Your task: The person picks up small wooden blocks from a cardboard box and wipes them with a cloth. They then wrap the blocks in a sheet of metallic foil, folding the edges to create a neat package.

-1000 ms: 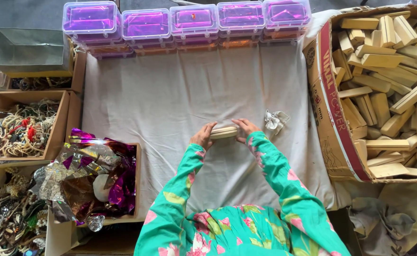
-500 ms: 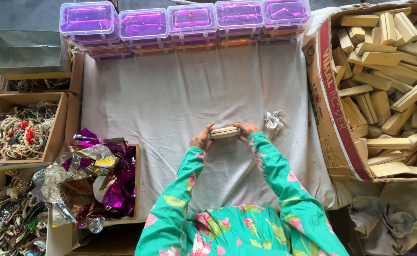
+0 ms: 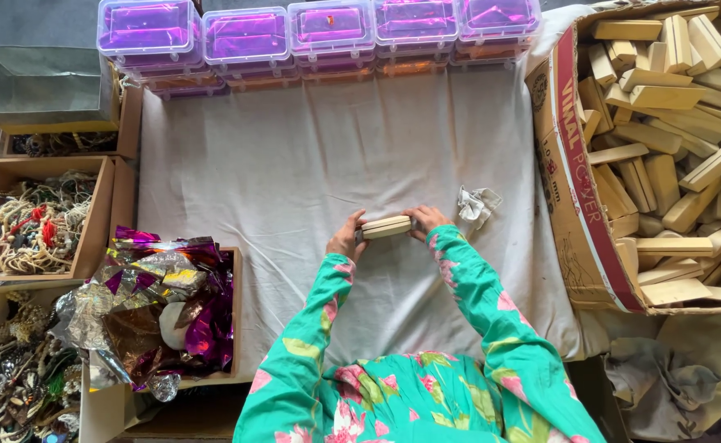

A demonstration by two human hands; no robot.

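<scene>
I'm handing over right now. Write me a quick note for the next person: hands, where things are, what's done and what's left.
Left hand: grips the left end of the wooden block.
Right hand: grips the block's right end. Block is held level, just over the white cloth.
Around: crumpled rag right of the right hand; cardboard box of blocks at right; row of purple-lidded cases along the far edge; foil wrappers and bead trays at left.
Done: one block is out of the box and in hand.
Left: the box is full of blocks; no other blocks lie on the cloth.
</scene>
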